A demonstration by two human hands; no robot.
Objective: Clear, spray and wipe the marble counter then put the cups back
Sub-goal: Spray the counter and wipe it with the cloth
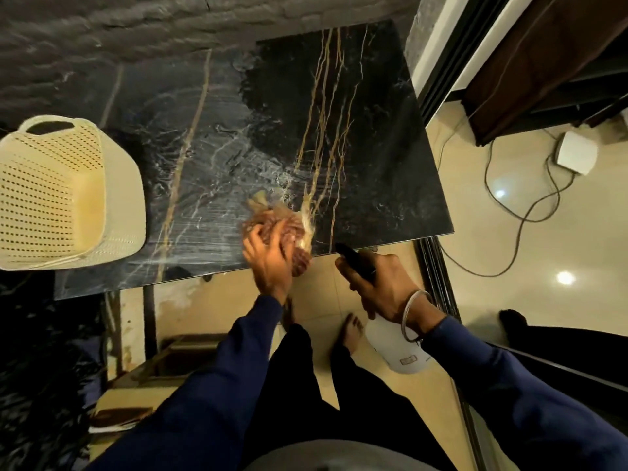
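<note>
**Single head-worn wide-angle view, tilted steeply down at the counter's near edge**

The camera sits above the person's own body and faces forward and down. The marble counter (pixel 306 130) lies close below and fills the upper middle, its edges bowed by the lens. Near centre, the left hand (pixel 268 263) grips a cloth (pixel 289 226) and the right hand (pixel 377 287) grips a spray bottle (pixel 404 351). A perforated basket (pixel 68 192) lies at the left border, tiled floor (pixel 509 249) to the right, and bare feet (pixel 353 334) straight beneath.

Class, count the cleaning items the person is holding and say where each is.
2. The cloth is in the left hand, on the marble counter near its front edge. The spray bottle is gripped in the right hand, just off that edge.
</note>
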